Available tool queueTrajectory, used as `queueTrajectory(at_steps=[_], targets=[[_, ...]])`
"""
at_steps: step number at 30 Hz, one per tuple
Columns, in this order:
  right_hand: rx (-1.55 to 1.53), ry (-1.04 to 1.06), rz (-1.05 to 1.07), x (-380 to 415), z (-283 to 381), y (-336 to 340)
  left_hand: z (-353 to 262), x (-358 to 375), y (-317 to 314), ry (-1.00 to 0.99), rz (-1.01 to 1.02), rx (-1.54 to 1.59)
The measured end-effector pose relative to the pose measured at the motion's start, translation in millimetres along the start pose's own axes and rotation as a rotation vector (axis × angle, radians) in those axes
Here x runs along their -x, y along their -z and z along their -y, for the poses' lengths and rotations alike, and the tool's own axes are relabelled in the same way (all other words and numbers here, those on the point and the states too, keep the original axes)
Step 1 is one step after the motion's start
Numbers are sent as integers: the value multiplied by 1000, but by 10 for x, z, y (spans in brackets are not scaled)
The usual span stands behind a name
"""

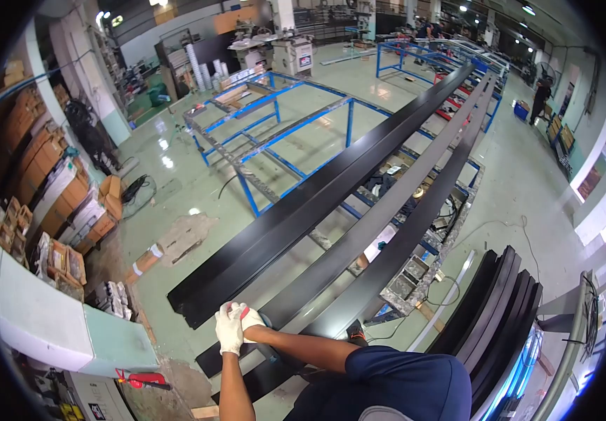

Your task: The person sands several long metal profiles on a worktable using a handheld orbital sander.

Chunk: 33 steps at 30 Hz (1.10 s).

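My left hand [229, 331], in a white glove, is closed with its fingers bent over. Right against it is my right hand [251, 320], also gloved and closed. A small bit of red [245, 311] shows between them; I cannot make out what it is or what the fingers hold. Both hands are over the near end of a long grey metal profile [331, 259]. To their left lies a wide black profile [303, 200], and to their right a dark glossy profile [401, 249]. All three stretch far away across blue frames.
A blue metal frame table [268, 151] stands ahead on the left. Black profiles [489, 309] are stacked at my right. A tool tray [415, 270] sits beneath the profiles. Cardboard boxes [57, 175] line the left wall. Cables cross the floor [506, 189], and people work far off.
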State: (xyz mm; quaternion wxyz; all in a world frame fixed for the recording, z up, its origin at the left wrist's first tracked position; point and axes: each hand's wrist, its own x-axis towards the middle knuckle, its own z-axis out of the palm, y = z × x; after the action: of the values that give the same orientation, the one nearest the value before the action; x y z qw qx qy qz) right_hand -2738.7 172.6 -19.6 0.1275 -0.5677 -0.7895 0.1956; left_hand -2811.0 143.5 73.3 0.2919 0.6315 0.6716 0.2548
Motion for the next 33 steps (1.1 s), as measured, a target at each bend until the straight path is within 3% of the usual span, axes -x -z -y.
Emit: queueTrajectory(at_steps=[3,8,9,12,13,15,19,22,24,31,33], targets=[[87,-3,-26,195,-596,572,-503,-182,-486,-49,63,-3],[74,-170,-201,365,-1998,953,-1373,-581,-1551,-233,187,-60],[71,-193,-199,555,-2176,1333,-1592,-631,-1785,-266,210,-65],[1,-427,-200,892,-2872,2003,-2326,-746,-2426,-355,319,-73],[72,-429,-253,1039,-3093,2176,-2476,-931,-2680,-890,306,-398],[44,-442,-338,1097,-3808,2279,-3054,-918,-3070,-577,414,-114],[135,-554,-431,1340,-4891,2628,-3957,-1049,-3757,-813,509,-264],[170,-576,-479,1538,-5478,2858,-4348,-1135,-4281,-685,548,-219],[168,-604,-477,1613,-5653,2996,-4496,-1184,-4529,-530,563,-113],[154,-642,-412,1577,-5495,3035,-4395,-1183,-4342,-590,630,-83],[143,-631,-387,1500,-5264,2914,-4215,-1156,-4187,-478,594,-99]])
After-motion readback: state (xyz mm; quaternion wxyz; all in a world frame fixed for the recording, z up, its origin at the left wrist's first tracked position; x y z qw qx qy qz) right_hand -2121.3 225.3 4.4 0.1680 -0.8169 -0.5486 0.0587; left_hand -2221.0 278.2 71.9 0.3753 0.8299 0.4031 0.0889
